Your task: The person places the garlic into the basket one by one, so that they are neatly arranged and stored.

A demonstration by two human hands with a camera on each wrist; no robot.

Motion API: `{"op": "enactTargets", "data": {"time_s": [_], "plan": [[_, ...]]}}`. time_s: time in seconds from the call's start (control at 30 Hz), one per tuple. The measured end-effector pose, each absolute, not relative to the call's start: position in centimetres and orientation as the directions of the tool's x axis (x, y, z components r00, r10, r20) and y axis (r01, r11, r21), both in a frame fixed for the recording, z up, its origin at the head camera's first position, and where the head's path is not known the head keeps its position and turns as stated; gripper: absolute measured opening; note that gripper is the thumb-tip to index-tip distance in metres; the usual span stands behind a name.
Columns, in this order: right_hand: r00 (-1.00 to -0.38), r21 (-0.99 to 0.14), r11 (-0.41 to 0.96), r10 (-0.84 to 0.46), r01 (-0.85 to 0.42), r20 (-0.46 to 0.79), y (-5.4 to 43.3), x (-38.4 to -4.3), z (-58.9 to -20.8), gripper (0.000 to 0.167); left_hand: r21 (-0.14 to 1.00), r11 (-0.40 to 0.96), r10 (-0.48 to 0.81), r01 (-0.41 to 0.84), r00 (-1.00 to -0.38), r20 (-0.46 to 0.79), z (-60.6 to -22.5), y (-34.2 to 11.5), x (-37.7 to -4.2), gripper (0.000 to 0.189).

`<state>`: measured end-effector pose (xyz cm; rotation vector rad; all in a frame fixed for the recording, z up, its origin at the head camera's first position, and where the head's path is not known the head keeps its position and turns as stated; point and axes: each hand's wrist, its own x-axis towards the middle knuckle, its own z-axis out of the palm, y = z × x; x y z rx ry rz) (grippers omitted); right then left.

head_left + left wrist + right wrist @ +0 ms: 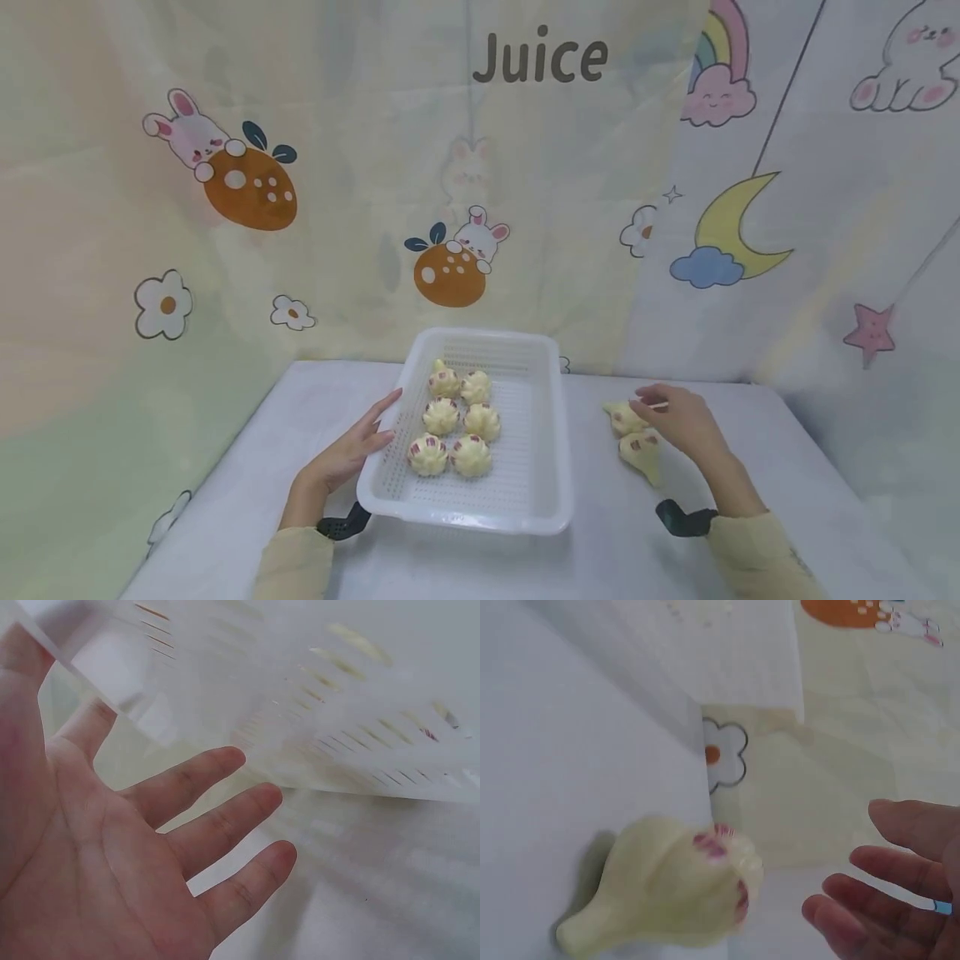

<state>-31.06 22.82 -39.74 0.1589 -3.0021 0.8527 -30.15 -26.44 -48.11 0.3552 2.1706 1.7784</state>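
A white plastic basket point(564, 433) with slotted walls stands mid-table, holding several pale garlic bulbs point(472, 456) with purple marks, grouped toward its left side. At the basket's left edge is my left hand point(341, 458), fingers spread and fairly straight; in the left wrist view its palm point(97, 832) faces the slotted wall. Two more bulbs lie on the table to the right, a near garlic bulb point(640, 454) and a far garlic bulb point(621, 417). Over the far one hovers my right hand point(682, 421), its fingers loosely bent. The right wrist view shows a gap between those fingers and a garlic bulb point(660, 885).
The white-covered table point(600, 542) ends at a printed cloth backdrop point(360, 208) close behind the basket. Cloth also hangs along the left and right sides. Dark straps point(684, 518) circle both wrists, beside beige sleeves.
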Motion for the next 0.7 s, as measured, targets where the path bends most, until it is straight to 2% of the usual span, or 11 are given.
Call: {"op": "enactTargets", "data": {"time_s": [0.17, 0.37, 0.53, 0.7], "plan": [[-0.999, -0.463, 0.886, 0.008, 0.027, -0.044, 25.4, -29.8, -41.3, 0.063, 0.979, 0.203, 0.394, 0.011, -0.916, -0.071, -48.3, -26.5, -30.3, 0.065], [-0.989, -0.396, 0.909, 0.089, 0.128, -0.116, 24.6, -29.7, -42.5, 0.077, 0.981, 0.195, 0.414, 0.021, -0.908, -0.063, -48.1, -26.7, -30.2, 0.065], [-0.982, -0.386, 0.907, 0.124, 0.171, -0.142, 24.1, -29.7, -43.8, 0.075, 0.978, 0.21, 0.38, 0.0, -0.921, -0.081, -48.3, -26.4, -29.9, 0.065], [-0.993, -0.408, 0.907, 0.067, 0.103, -0.101, 23.6, -29.4, -44.0, 0.067, 0.976, 0.22, 0.366, -0.005, -0.927, -0.087, -48.2, -26.6, -30.1, 0.065]]}}
